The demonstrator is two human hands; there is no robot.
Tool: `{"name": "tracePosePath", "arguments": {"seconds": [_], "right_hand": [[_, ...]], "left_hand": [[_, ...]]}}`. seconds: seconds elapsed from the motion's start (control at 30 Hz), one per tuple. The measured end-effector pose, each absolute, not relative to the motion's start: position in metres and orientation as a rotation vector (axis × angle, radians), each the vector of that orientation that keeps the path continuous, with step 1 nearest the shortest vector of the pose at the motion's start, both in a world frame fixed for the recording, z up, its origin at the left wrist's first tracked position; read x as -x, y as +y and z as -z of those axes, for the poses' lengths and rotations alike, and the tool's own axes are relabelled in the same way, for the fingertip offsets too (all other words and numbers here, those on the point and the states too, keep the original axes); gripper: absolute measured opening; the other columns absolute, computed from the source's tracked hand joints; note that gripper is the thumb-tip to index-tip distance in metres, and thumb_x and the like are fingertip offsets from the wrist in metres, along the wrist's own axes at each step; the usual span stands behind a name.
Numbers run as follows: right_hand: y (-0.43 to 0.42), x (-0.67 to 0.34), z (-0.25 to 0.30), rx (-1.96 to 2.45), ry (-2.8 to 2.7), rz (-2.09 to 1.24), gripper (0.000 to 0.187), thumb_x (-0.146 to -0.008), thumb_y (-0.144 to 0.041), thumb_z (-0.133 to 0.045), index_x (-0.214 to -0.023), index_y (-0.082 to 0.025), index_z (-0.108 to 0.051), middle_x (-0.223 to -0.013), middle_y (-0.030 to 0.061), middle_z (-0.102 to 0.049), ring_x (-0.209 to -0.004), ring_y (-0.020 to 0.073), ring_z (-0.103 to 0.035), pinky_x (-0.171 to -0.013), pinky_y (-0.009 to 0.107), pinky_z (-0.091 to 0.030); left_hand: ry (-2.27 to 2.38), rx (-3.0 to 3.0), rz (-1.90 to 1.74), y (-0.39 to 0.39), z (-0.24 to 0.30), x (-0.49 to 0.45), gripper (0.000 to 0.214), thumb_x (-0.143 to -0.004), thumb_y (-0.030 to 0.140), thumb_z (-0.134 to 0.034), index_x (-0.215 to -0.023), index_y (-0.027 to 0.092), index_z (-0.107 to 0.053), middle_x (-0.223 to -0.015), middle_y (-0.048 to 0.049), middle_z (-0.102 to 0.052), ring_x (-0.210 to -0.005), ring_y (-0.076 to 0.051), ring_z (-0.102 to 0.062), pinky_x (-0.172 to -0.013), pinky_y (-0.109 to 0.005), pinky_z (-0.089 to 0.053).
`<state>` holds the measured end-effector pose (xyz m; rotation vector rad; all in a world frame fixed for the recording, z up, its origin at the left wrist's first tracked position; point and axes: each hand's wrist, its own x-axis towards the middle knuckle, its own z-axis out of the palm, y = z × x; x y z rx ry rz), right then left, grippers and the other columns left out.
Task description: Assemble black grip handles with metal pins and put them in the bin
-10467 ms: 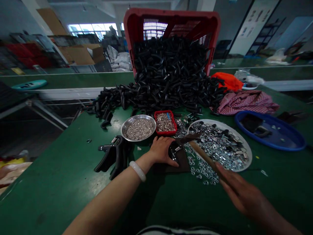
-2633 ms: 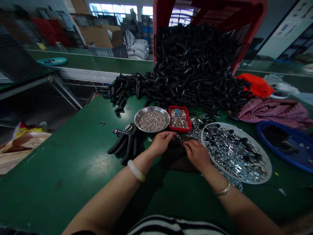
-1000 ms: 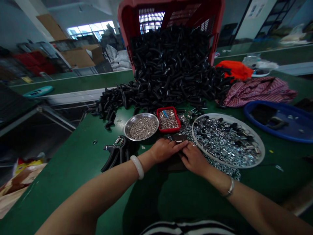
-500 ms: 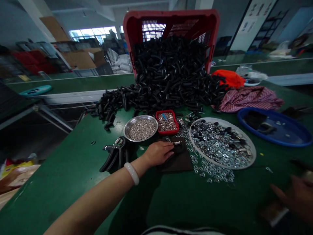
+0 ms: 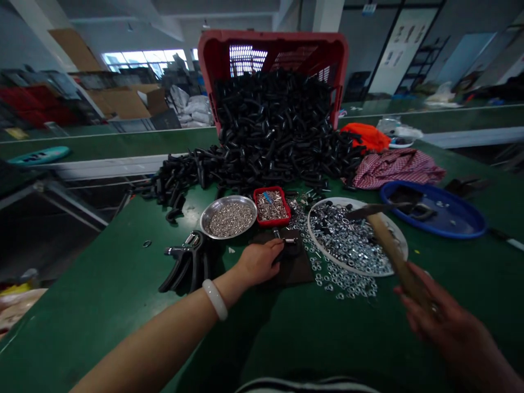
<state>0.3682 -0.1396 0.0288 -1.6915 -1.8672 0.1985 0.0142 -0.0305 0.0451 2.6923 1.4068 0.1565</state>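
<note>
While the right hand (image 5: 444,322) grips a hammer (image 5: 393,248), left hand (image 5: 257,263) pressing a black handgrip (image 5: 285,250)

**Your head camera, facing forward and down**

It looks from your head, close over the green table (image 5: 102,284), with your left hand (image 5: 257,263) and right hand (image 5: 446,322) low in the frame, the tipped red crate (image 5: 272,46) at top centre, and distant windows (image 5: 143,57) at upper left.

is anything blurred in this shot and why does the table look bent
In the head view, the right hand and hammer handle look slightly soft, the left hand sharper; wide-lens distortion bends the edges of the green table.
</note>
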Motion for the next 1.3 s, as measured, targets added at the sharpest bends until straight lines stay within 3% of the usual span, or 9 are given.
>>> {"name": "tracePosePath", "arguments": {"seconds": [0.13,0.27,0.4,0.6,0.77,0.97,1.17,1.3], "right_hand": [[-0.115,-0.323,-0.042,1.416,-2.258,-0.198,0.057,-0.085,-0.032,-0.045,-0.138,-0.031,-0.025,-0.121,0.0062,-0.056,-0.098,0.0226,-0.06,-0.075,0.036,-0.055],[-0.103,-0.31,-0.053,1.325,-2.41,-0.23,0.057,-0.085,-0.027,-0.043,-0.139,-0.031,-0.024,-0.118,0.004,-0.058,-0.096,0.0205,-0.061,-0.075,0.034,-0.055],[-0.104,-0.308,-0.063,1.346,-2.26,-0.014,0.063,-0.084,-0.025,-0.047,-0.14,-0.03,-0.019,-0.129,0.0053,-0.048,-0.103,0.0217,-0.058,-0.084,0.036,-0.051],[-0.102,-0.313,-0.067,1.3,-2.447,-0.207,0.055,-0.085,-0.024,-0.045,-0.137,-0.03,-0.028,-0.117,0.0021,-0.059,-0.091,0.0182,-0.063,-0.074,0.028,-0.055],[-0.104,-0.31,-0.073,1.338,-2.268,0.147,0.063,-0.084,-0.021,-0.047,-0.141,-0.027,-0.018,-0.125,0.0059,-0.052,-0.096,0.0208,-0.061,-0.079,0.032,-0.053],[-0.089,-0.311,-0.082,1.262,-2.562,-0.184,0.056,-0.086,-0.02,-0.04,-0.139,-0.03,-0.023,-0.116,0.0021,-0.059,-0.093,0.0187,-0.062,-0.073,0.03,-0.055],[-0.101,-0.304,-0.087,1.275,-2.301,0.181,0.064,-0.085,-0.022,-0.045,-0.141,-0.03,-0.015,-0.123,0.0051,-0.054,-0.094,0.0208,-0.062,-0.078,0.032,-0.054],[-0.099,-0.31,-0.067,1.311,-2.499,-0.057,0.059,-0.086,-0.02,-0.04,-0.14,-0.031,-0.018,-0.11,0.0034,-0.063,-0.085,0.018,-0.065,-0.068,0.028,-0.056]], "left_hand": [[1.412,-2.708,-0.119,-0.026,-0.047,-0.012,0.053,-0.073,0.03,-0.053,-0.125,0.021,-0.047,-0.13,-0.0071,-0.049,-0.085,-0.023,-0.063,-0.063,-0.032,-0.05],[1.402,-2.704,-0.141,-0.026,-0.046,-0.01,0.053,-0.073,0.031,-0.052,-0.125,0.02,-0.047,-0.13,-0.0065,-0.049,-0.086,-0.022,-0.063,-0.063,-0.03,-0.05],[1.369,-2.698,-0.184,-0.025,-0.045,-0.006,0.052,-0.074,0.032,-0.051,-0.125,0.023,-0.047,-0.131,-0.0035,-0.049,-0.088,-0.021,-0.063,-0.064,-0.028,-0.05],[1.35,-2.727,-0.156,-0.023,-0.043,-0.004,0.053,-0.073,0.032,-0.052,-0.125,0.023,-0.048,-0.132,-0.0007,-0.048,-0.086,-0.02,-0.063,-0.062,-0.026,-0.049],[1.365,-2.739,-0.124,-0.022,-0.042,-0.004,0.053,-0.075,0.035,-0.049,-0.127,0.025,-0.044,-0.134,0.0013,-0.046,-0.088,-0.019,-0.062,-0.063,-0.027,-0.049],[1.39,-2.71,-0.054,-0.023,-0.048,-0.004,0.053,-0.075,0.034,-0.05,-0.127,0.026,-0.044,-0.134,0.0002,-0.045,-0.091,-0.019,-0.062,-0.065,-0.026,-0.049],[1.354,-2.683,-0.066,-0.021,-0.047,-0.003,0.051,-0.076,0.034,-0.05,-0.127,0.028,-0.044,-0.133,0.0002,-0.046,-0.098,-0.019,-0.059,-0.07,-0.027,-0.049],[1.336,-2.695,-0.076,-0.018,-0.046,-0.003,0.052,-0.075,0.034,-0.051,-0.127,0.027,-0.044,-0.133,0.0001,-0.046,-0.098,-0.021,-0.059,-0.071,-0.029,-0.049]]}}
